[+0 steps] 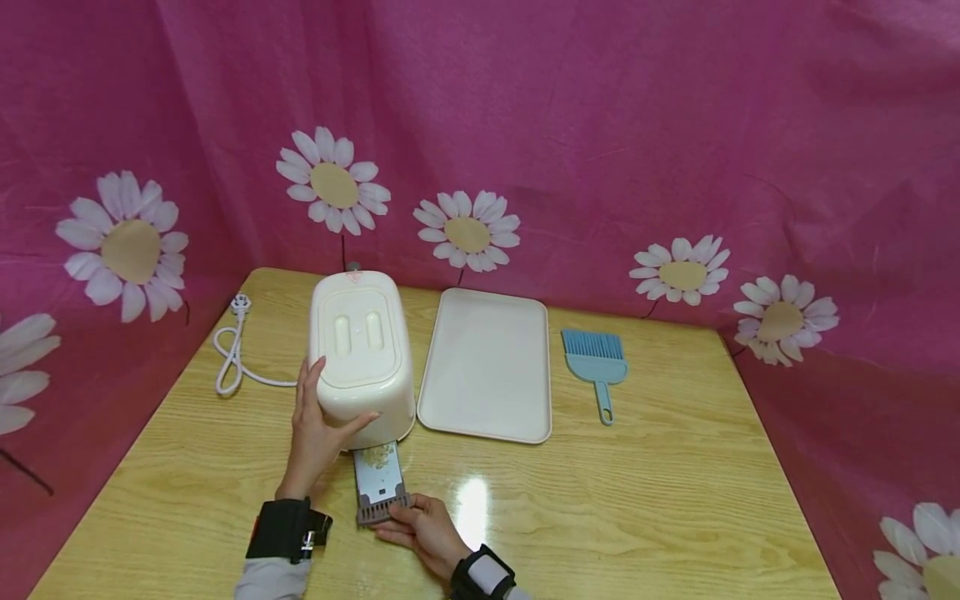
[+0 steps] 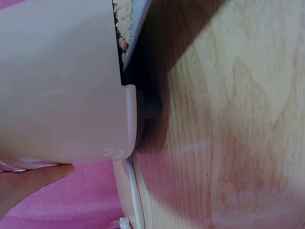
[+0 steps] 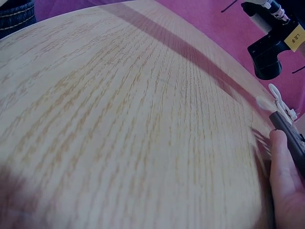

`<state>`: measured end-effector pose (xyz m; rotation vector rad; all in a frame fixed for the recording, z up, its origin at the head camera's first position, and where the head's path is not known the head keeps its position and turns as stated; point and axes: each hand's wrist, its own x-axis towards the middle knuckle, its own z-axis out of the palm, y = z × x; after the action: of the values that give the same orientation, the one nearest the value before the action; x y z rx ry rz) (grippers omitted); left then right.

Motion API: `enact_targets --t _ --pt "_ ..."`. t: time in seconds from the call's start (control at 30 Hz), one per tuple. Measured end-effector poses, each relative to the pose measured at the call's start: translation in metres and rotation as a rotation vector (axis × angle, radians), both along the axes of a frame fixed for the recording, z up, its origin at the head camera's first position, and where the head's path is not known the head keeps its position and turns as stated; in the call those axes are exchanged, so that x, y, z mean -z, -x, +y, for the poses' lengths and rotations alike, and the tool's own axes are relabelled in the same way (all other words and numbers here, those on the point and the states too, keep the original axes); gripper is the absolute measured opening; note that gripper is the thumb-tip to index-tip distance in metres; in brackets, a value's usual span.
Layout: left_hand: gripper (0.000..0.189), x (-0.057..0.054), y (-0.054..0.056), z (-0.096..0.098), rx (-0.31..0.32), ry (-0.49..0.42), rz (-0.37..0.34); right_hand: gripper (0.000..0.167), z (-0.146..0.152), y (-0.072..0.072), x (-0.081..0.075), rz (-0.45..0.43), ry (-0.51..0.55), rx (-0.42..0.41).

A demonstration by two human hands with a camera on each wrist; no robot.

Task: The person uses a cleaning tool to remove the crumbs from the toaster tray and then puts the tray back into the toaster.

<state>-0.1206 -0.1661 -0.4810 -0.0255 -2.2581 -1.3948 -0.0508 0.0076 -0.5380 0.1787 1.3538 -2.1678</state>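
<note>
A cream toaster (image 1: 360,333) with a lid on its top stands at the left of the table. My left hand (image 1: 315,433) holds its near left corner, thumb across the front and fingers along the left side. From the toaster's near end sticks out a crumb tray (image 1: 378,475) with a grey slotted handle. My right hand (image 1: 427,533) pinches that handle at its right end. Pale crumbs (image 1: 377,454) lie on the tray, mostly close to the toaster; they also show in the left wrist view (image 2: 125,21). The tray's inner part is hidden inside the toaster.
A white rectangular tray (image 1: 487,367) lies right of the toaster. Further right is a blue brush (image 1: 597,367) with a short handle. The toaster's white cord (image 1: 234,354) and plug lie coiled at the left. A pink flowered curtain (image 1: 570,150) borders the wooden table (image 1: 637,508).
</note>
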Motion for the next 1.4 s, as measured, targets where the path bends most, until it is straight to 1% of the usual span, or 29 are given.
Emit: enact_targets --t 0.27,0.53,0.73,1.1,1.4 --pt "0.103 0.000 -0.001 0.000 0.000 -0.010 -0.022 0.018 0.003 -0.002 0.000 -0.010 -0.011 -0.017" --pt "0.103 -0.002 -0.002 0.000 -0.002 -0.014 -0.054 0.009 0.005 -0.004 -0.001 -0.020 -0.009 -0.020" --pt "0.103 -0.002 -0.001 0.000 -0.001 -0.012 -0.038 0.012 0.008 -0.005 -0.001 -0.019 -0.005 -0.023" --pt "0.103 0.000 -0.002 0.000 0.002 -0.010 -0.026 0.013 0.011 -0.009 0.001 -0.025 -0.007 -0.021" --pt "0.103 0.000 -0.002 0.000 -0.002 -0.002 -0.018 0.007 0.015 -0.012 -0.001 -0.029 0.013 -0.037"
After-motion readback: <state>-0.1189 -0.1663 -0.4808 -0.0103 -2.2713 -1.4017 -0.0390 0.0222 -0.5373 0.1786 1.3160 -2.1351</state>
